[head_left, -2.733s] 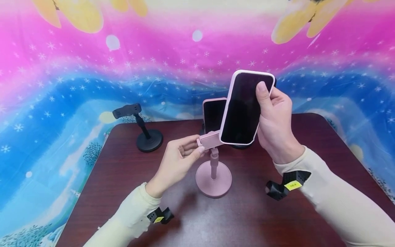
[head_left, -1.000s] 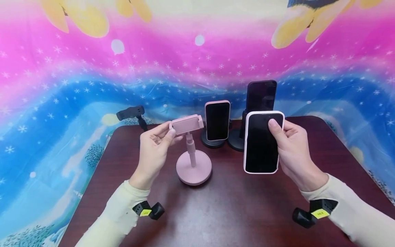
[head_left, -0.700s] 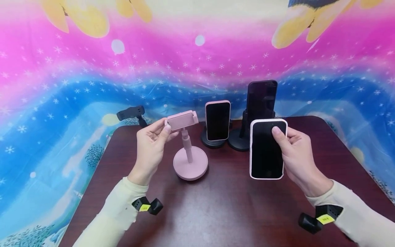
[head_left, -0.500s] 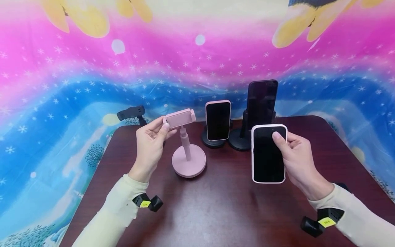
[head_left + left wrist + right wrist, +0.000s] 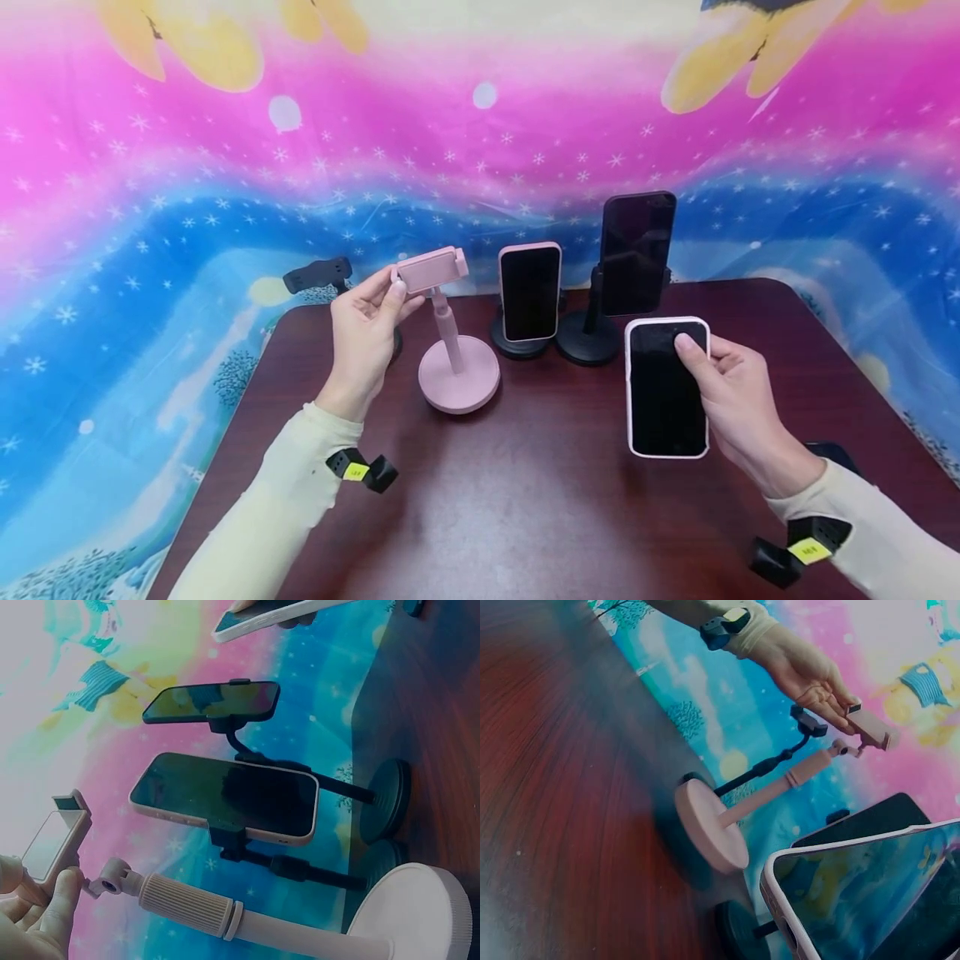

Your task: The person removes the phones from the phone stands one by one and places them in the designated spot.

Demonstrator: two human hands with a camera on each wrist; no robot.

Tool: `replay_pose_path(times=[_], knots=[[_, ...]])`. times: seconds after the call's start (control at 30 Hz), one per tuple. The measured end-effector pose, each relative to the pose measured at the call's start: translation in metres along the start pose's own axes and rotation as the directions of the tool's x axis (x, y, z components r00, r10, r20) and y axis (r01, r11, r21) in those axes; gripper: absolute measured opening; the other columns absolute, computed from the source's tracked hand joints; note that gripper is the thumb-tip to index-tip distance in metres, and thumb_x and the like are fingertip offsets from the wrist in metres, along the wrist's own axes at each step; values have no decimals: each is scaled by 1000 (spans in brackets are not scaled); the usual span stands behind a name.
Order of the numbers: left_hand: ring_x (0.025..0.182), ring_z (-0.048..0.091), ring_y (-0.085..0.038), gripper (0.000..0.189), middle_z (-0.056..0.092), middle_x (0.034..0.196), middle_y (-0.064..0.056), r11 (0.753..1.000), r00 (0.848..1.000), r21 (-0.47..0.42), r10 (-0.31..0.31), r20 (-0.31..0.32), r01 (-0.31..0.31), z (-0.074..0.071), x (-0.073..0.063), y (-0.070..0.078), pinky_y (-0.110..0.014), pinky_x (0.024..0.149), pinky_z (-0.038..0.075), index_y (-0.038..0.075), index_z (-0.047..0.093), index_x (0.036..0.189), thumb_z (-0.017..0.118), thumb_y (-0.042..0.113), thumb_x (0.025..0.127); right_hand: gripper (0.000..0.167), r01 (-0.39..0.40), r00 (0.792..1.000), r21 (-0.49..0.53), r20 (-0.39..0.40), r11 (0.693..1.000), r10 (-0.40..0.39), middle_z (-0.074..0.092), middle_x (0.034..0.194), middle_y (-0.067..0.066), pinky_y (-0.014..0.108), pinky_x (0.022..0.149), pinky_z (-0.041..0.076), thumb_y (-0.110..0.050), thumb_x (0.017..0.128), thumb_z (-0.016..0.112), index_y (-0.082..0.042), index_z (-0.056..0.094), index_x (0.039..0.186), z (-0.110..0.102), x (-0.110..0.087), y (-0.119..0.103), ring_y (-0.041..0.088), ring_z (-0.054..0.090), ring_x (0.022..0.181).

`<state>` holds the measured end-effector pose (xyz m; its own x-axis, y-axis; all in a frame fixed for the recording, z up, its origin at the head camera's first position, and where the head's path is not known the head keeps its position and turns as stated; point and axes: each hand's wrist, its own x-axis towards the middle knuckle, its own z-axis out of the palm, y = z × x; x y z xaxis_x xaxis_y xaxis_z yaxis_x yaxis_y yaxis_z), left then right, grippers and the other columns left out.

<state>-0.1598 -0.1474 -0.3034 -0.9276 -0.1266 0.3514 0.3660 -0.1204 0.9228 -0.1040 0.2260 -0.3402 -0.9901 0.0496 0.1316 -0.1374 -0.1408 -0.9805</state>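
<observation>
My left hand pinches the left end of the clamp on a pink phone stand. No phone sits in that clamp; the stand's post leans left, and I cannot tell whether its round base touches the table. In my right hand is a phone in a white case, its dark screen facing up, the thumb across its upper right part. The right wrist view shows this white-cased phone in the lower right corner, with the pink stand beyond it.
Behind stand two black stands, one with a pink-cased phone, the other with a black phone. A black stand without a phone is partly behind my left hand. A dark flat object shows by my right wrist on the brown table.
My left hand and the pink stand have moved left and farther back. The white-cased phone has moved right and nearer in my right hand, away from the pink clamp.
</observation>
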Motion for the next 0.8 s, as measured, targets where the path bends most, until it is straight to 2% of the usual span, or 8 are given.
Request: replay_pose_path(times=[0.17, 0.37, 0.6, 0.8], knots=[[103, 74, -12, 37, 64, 132, -24, 1000, 1000, 6, -18, -16, 18, 0, 6, -2, -30, 94, 60, -3, 58, 138, 56, 5, 102, 21, -18, 1000, -12, -21, 1000, 18, 79, 79, -7, 25, 59, 62, -17, 104, 58, -24, 77, 98, -9, -1, 6, 8, 76, 69], [102, 74, -12, 38, 64, 133, -25, 1000, 1000, 7, -20, -19, 20, -1, 11, -4, -28, 94, 59, -3, 57, 139, 55, 7, 103, 20, -35, 999, -41, -15, 999, 35, 79, 81, -8, 24, 60, 62, -18, 104, 58, -25, 77, 100, -19, -2, 12, 8, 76, 70], [100, 74, -11, 38, 64, 134, -23, 1000, 999, 10, -29, -33, 30, -1, 16, -6, -27, 95, 59, -1, 57, 141, 54, 10, 104, 21, -105, 994, -63, -20, 992, 104, 79, 78, -7, 26, 58, 62, -20, 104, 58, -27, 77, 97, -34, -3, 18, 9, 75, 68], [103, 73, -11, 40, 63, 137, -23, 999, 998, 5, -44, -33, 45, 0, 20, -7, -27, 96, 58, 0, 55, 142, 53, 12, 104, 21, -139, 989, -94, -63, 986, 133, 78, 77, -10, 23, 58, 61, -22, 104, 58, -32, 76, 97, -51, -7, 26, 6, 75, 68]])
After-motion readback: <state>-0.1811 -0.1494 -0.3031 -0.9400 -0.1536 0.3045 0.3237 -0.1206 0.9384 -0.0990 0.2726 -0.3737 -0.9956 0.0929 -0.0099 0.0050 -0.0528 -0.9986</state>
